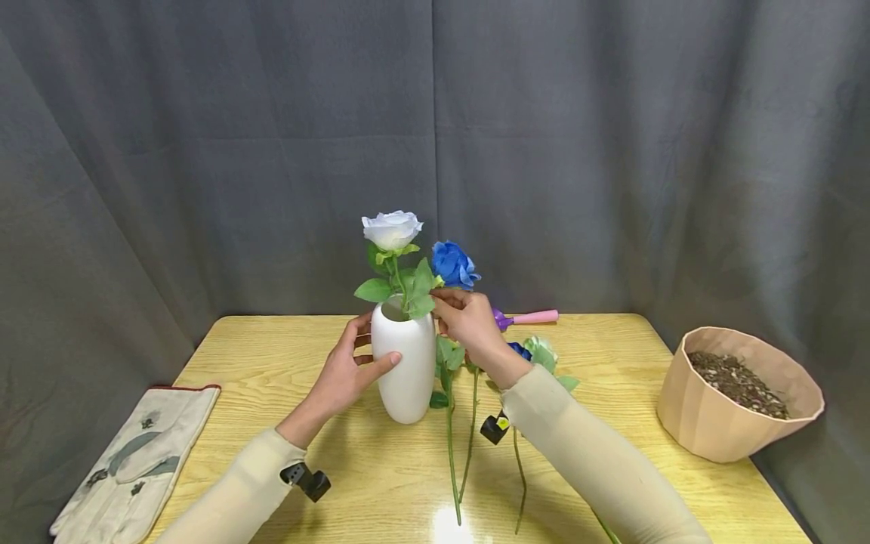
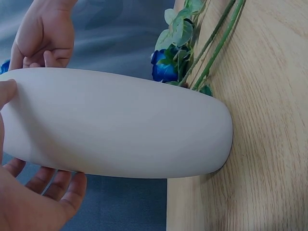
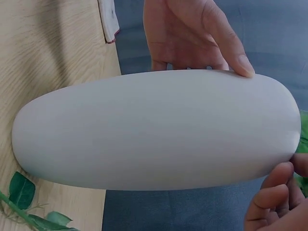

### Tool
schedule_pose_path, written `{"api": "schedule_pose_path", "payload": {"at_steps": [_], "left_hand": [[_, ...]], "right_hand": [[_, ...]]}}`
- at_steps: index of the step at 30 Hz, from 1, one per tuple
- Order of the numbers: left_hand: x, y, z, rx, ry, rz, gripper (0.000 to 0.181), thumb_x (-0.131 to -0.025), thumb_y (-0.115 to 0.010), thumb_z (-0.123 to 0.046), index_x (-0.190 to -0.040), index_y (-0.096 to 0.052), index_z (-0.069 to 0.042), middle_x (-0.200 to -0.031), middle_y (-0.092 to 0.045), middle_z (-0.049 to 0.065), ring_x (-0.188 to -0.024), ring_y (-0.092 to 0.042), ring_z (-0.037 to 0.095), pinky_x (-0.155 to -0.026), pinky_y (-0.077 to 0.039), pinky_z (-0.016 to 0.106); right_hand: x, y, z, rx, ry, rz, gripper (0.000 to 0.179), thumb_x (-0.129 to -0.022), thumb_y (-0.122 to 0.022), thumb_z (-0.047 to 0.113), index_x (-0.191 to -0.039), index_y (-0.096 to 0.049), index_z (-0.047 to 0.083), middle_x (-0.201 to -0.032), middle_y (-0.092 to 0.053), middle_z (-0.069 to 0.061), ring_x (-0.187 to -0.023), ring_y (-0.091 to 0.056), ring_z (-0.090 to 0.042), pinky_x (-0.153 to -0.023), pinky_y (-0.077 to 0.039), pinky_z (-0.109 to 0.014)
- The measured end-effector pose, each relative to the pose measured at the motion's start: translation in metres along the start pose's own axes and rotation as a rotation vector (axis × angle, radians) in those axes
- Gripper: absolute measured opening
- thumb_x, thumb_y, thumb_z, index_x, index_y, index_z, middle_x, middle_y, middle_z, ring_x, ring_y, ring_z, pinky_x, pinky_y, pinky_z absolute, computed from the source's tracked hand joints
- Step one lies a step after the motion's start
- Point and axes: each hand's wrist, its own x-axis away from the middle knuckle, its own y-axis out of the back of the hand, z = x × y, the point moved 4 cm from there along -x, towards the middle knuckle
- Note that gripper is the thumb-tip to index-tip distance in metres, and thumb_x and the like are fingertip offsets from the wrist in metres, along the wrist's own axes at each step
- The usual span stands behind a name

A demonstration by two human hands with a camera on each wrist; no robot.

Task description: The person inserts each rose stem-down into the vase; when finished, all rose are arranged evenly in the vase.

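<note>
The left hand (image 1: 343, 374) is gripping the side of a white vase (image 1: 408, 370), its thumb lying across the front and its fingers bending round the far side. The vase is standing upright near the middle of the counter (image 1: 272, 351), and a white flower (image 1: 392, 230) is rising from its mouth with green leaves (image 1: 374, 289) spreading over the rim. The right hand (image 1: 473, 321) is touching the rim with bent fingers, just below a blue flower (image 1: 455, 264); whether it is pinching the stem or a leaf cannot be told. Beside the vase, more flowers are lying on the counter, their green stems (image 1: 450, 453) pointing toward the person. Behind them a purple tool with a pink handle (image 1: 537, 317) is resting. A peach pot (image 1: 700, 408) is holding dark soil (image 1: 737, 384) at the right, and pale gloves (image 1: 180, 423) are lying at the left.
</note>
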Motion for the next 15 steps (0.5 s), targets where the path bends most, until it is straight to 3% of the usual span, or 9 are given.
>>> {"api": "schedule_pose_path", "payload": {"at_steps": [4, 10, 15], "left_hand": [[-0.001, -0.002, 0.000, -0.016, 0.001, -0.004, 0.079, -0.089, -0.074, -0.042, -0.152, -0.030, -0.024, -0.151, -0.041, 0.005, -0.137, -0.044, 0.029, -0.108, -0.047, 0.052], [-0.001, -0.001, -0.001, -0.022, -0.001, -0.013, 0.080, -0.088, -0.074, -0.043, -0.152, -0.030, -0.023, -0.150, -0.042, 0.005, -0.136, -0.045, 0.030, -0.107, -0.047, 0.052], [0.000, -0.001, 0.000, -0.025, -0.001, -0.012, 0.080, -0.088, -0.074, -0.043, -0.152, -0.030, -0.023, -0.150, -0.042, 0.006, -0.136, -0.045, 0.029, -0.107, -0.048, 0.052]], "right_hand": [[0.004, 0.005, -0.003, -0.025, -0.004, 0.033, 0.028, -0.098, -0.063, 0.021, -0.120, -0.069, 0.004, -0.081, -0.062, -0.001, -0.060, -0.050, -0.013, -0.049, -0.038, -0.023], [0.011, 0.012, -0.008, 0.035, -0.036, 0.069, 0.027, -0.098, -0.065, 0.028, -0.120, -0.070, 0.013, -0.089, -0.066, -0.001, -0.070, -0.059, -0.014, -0.048, -0.040, -0.024], [0.015, 0.017, -0.015, 0.056, -0.048, 0.091, 0.028, -0.098, -0.064, 0.029, -0.121, -0.068, 0.012, -0.094, -0.067, -0.008, -0.074, -0.061, -0.017, -0.049, -0.041, -0.023]]}}
